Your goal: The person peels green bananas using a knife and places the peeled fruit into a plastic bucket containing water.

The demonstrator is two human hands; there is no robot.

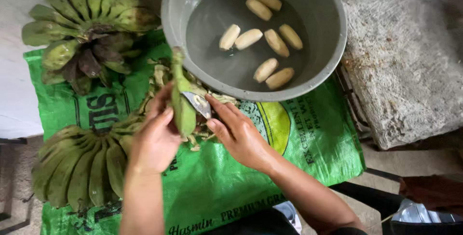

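A: Nearest the camera first. Left hand (155,136)?

B: Fingers curled closed around one green banana (182,101), held roughly upright, stem end pointing toward the basin. Skin looks mostly on; I cannot tell how much of the far side is cut.

A: Right hand (238,131)?

B: Closed on a small knife; only the grey knife blade (198,103) shows, pinched between thumb and forefinger. The blade lies flat against the banana's right side, touching the skin near its middle.

A: What's under the hands?

B: A green woven sack (251,177) spread flat as a work mat. Just behind the held fruit, a loose heap of peel strips (161,78) lies on the sack.

A: Unpeeled stock?

B: Two hands of green bananas at the left. The near bunch (79,165) lies fanned out on the sack's lower left; the far bunch (84,27) sits at its upper left corner, partly off the sack, stalk side up. Both look whole.

A: And farthest?

B: A grey plastic basin (333,56) holding water, its near rim resting on the sack. Eight peeled bananas (260,37), pale cream, float in it, apart from one another. A rough stone slab (410,61) sits to its right.

A: Progress estimate?

B: Judged early. Eight done, one in hand, two full bunches untouched, so most of the peeling remains.
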